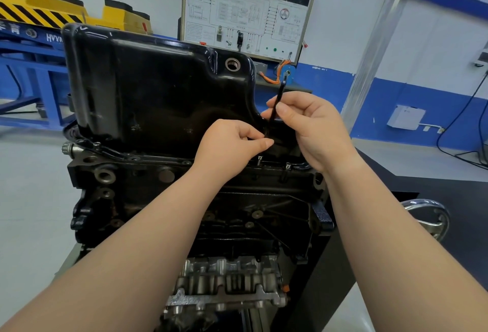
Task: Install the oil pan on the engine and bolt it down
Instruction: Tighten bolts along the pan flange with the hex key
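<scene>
The black oil pan (148, 88) sits on top of the upturned engine block (184, 199), its flange along the block's upper edge. My right hand (314, 125) grips a thin black wrench (280, 94) that stands nearly upright at the pan's near right corner. My left hand (235, 144) pinches the wrench's lower end just above the flange. Two bolts (260, 158) (288, 166) stand raised in the flange below my hands. More bolt heads (134, 158) lie along the flange to the left.
A drain hole (232, 64) opens in the pan's top right. A chrome handwheel (433, 218) juts from the engine stand at right. Behind stand a wiring training board (248, 7) and a blue and yellow lift (39, 28).
</scene>
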Available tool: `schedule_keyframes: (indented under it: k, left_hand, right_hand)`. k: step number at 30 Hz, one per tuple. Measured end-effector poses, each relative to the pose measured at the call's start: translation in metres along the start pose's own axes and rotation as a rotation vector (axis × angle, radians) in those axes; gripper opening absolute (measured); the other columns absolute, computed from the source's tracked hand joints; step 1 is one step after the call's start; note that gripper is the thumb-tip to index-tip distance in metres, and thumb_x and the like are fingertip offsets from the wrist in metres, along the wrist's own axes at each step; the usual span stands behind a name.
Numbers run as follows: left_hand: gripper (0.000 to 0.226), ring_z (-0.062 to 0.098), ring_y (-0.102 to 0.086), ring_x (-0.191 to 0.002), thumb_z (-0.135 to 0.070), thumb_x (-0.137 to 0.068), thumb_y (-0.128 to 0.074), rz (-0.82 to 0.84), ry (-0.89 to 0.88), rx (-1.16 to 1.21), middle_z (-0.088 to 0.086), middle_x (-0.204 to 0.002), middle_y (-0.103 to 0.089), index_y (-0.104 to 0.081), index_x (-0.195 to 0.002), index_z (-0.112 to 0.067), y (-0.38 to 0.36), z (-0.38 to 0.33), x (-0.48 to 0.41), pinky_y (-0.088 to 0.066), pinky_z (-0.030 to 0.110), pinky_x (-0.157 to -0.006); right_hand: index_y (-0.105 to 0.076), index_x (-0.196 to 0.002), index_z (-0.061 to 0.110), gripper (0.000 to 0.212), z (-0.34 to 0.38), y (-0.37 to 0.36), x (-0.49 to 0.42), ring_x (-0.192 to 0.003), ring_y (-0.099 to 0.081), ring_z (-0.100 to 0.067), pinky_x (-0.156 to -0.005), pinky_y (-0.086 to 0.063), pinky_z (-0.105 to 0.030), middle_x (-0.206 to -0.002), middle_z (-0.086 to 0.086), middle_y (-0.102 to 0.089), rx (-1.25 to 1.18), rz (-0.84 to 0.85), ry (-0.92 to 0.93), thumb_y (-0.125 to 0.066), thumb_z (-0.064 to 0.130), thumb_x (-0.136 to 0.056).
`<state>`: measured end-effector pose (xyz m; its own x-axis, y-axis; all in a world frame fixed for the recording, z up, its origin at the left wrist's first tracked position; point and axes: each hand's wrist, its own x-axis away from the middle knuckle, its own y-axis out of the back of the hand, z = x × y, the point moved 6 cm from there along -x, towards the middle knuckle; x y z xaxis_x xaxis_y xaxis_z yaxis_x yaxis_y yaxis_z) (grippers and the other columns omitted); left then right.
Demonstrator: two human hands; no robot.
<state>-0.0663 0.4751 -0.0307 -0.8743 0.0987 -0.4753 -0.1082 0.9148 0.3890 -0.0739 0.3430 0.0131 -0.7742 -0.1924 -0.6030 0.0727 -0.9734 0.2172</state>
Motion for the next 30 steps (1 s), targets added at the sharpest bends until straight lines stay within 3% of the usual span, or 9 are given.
schedule_keyframes:
  k: [6,9,11,15,17,20,23,26,30]
  left_hand:
    - [0.010,-0.003,-0.042,-0.037,-0.037,-0.078,-0.071,-0.002,-0.015,0.001,-0.017,-0.035,-0.044,-0.066,-0.071,-0.032,0.0006,-0.0005,0.0005,-0.033,0.017,-0.049]
    - [0.011,-0.003,-0.042,-0.037,-0.036,-0.078,-0.071,-0.001,-0.012,0.006,-0.018,-0.035,-0.044,-0.065,-0.070,-0.032,0.0003,0.0000,0.0001,-0.034,0.018,-0.050]
    - [0.012,-0.004,-0.043,-0.038,-0.035,-0.079,-0.071,-0.003,-0.010,0.009,-0.018,-0.035,-0.044,-0.064,-0.069,-0.033,0.0002,0.0005,-0.0003,-0.034,0.017,-0.050]
    - [0.013,-0.004,-0.043,-0.038,-0.036,-0.079,-0.071,0.005,-0.012,0.005,-0.018,-0.037,-0.046,-0.064,-0.068,-0.034,-0.0002,0.0010,-0.0012,-0.032,0.010,-0.047]
    - [0.010,-0.004,-0.043,-0.038,-0.036,-0.079,-0.071,0.005,-0.012,0.009,-0.018,-0.037,-0.046,-0.066,-0.071,-0.033,-0.0001,0.0017,-0.0013,-0.032,0.010,-0.047]
    - [0.007,-0.005,-0.043,-0.038,-0.036,-0.078,-0.071,0.003,-0.015,0.009,-0.018,-0.037,-0.046,-0.068,-0.076,-0.031,-0.0004,0.0015,-0.0007,-0.034,0.014,-0.049]
    - [0.009,-0.005,-0.043,-0.038,-0.036,-0.079,-0.071,0.006,-0.019,-0.004,-0.020,-0.037,-0.046,-0.065,-0.072,-0.033,0.0001,-0.0004,0.0000,-0.032,0.008,-0.043]
    - [0.010,-0.005,-0.044,-0.038,-0.036,-0.079,-0.070,0.005,-0.017,-0.009,-0.019,-0.037,-0.047,-0.066,-0.072,-0.032,0.0002,-0.0004,0.0004,-0.032,0.008,-0.044]
    - [0.009,-0.004,-0.044,-0.039,-0.035,-0.079,-0.071,-0.006,-0.004,0.002,-0.015,-0.038,-0.046,-0.067,-0.072,-0.030,-0.0003,0.0014,0.0004,-0.038,0.018,-0.053]
  right_hand:
    - [-0.063,-0.068,0.028,0.012,0.0004,0.0005,-0.0017,-0.072,-0.065,-0.011,-0.075,-0.051,-0.023,-0.061,0.009,-0.062,0.023,-0.082,0.028,-0.069,0.019,-0.073]
    - [-0.065,-0.085,0.027,0.010,0.0004,-0.0023,-0.0016,-0.082,-0.067,-0.008,-0.080,-0.050,-0.020,-0.073,0.009,-0.069,0.037,-0.015,0.030,-0.063,0.019,-0.080]
    - [-0.066,-0.100,0.026,0.020,0.0010,-0.0046,-0.0010,-0.097,-0.066,-0.008,-0.088,-0.048,-0.020,-0.088,0.008,-0.073,0.049,0.048,0.022,-0.054,0.014,-0.089]
    - [-0.067,-0.096,0.027,0.027,0.0014,-0.0045,0.0006,-0.098,-0.066,-0.005,-0.083,-0.046,-0.010,-0.087,0.008,-0.075,0.075,0.061,-0.004,-0.048,0.008,-0.094]
    - [-0.067,-0.091,0.025,0.025,0.0012,-0.0038,0.0010,-0.092,-0.068,-0.006,-0.081,-0.049,-0.013,-0.082,0.007,-0.074,0.067,0.035,-0.006,-0.051,0.006,-0.093]
    - [-0.066,-0.083,0.023,0.014,0.0009,-0.0023,0.0003,-0.084,-0.069,-0.011,-0.084,-0.053,-0.027,-0.072,0.006,-0.072,0.047,-0.017,-0.005,-0.062,0.009,-0.085]
    - [-0.061,-0.074,0.022,0.014,0.0008,-0.0008,-0.0006,-0.076,-0.065,-0.015,-0.084,-0.053,-0.035,-0.060,0.010,-0.061,0.077,-0.070,0.015,-0.071,0.013,-0.077]
    - [-0.064,-0.082,0.022,0.006,-0.0004,-0.0032,-0.0009,-0.079,-0.067,-0.010,-0.082,-0.052,-0.026,-0.067,0.009,-0.066,0.065,-0.027,0.008,-0.067,0.018,-0.079]
    - [-0.067,-0.099,0.024,0.022,0.0002,-0.0047,-0.0012,-0.098,-0.066,-0.010,-0.089,-0.050,-0.022,-0.090,0.006,-0.074,0.055,0.063,-0.017,-0.050,0.011,-0.093]
